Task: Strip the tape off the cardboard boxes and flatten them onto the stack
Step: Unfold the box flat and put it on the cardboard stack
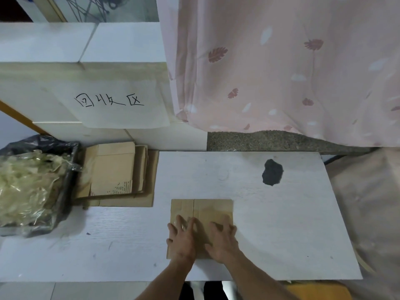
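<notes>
A flat brown cardboard box (213, 210) lies on the white table (281, 224) near its front edge, with a seam running down its left part. My left hand (183, 237) and my right hand (220, 239) rest palm-down on the box's near half, fingers spread, side by side. A stack of flattened cardboard (121, 176) lies at the table's left, below the white wall panel. Whether any tape sits under my fingers I cannot tell.
A black bag (32, 185) full of crumpled clear tape strips sits at the far left. A dark blot (272, 172) marks the table's back right. A handwritten paper sign (110, 100) hangs above the stack. A pink curtain (281, 68) hangs behind the table.
</notes>
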